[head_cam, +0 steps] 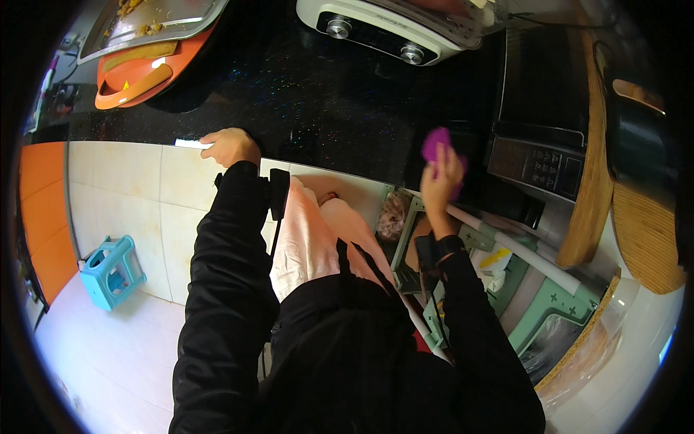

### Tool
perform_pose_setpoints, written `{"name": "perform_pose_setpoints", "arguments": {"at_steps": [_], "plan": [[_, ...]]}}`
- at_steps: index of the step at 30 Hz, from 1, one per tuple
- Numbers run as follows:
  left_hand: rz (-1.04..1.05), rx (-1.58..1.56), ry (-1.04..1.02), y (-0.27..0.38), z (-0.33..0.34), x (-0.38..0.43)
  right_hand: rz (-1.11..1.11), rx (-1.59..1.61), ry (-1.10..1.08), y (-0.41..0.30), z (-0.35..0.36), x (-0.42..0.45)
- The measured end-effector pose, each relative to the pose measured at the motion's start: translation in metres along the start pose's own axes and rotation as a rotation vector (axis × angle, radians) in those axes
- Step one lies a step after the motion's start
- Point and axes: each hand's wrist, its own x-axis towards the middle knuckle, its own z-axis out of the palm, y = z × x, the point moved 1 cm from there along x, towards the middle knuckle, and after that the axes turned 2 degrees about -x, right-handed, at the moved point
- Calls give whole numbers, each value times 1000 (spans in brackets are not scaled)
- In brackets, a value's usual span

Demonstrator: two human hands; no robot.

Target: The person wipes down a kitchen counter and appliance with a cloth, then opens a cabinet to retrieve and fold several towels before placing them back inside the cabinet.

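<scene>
My right hand (442,176) grips a purple cloth (436,140) at the front edge of the glossy black countertop (336,119), on the right. Part of the cloth is hidden under the fingers. My left hand (233,147) rests at the counter's front edge, its fingers bent and pointing left. A bright white strip (191,144) lies by its fingertips; whether it is an object or a glare I cannot tell. The palm side of this hand is hidden.
Behind the counter's middle stands a white appliance with two knobs (379,32). An orange pan (135,81) and metal tray (184,27) with food scraps sit at left. A microwave (537,157) is right, above green storage racks (558,309). A blue stool (113,271) stands on the floor.
</scene>
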Motion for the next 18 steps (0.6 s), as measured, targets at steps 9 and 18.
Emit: {"name": "perform_pose_setpoints", "arguments": {"at_steps": [9, 18], "plan": [[-15, 2, -17, -6, -6, -3, 263, -182, 157, 2, 5, -10], [-56, -22, 25, -5, -10, 24, -87, -18, -6, -122, 28, 25]]}}
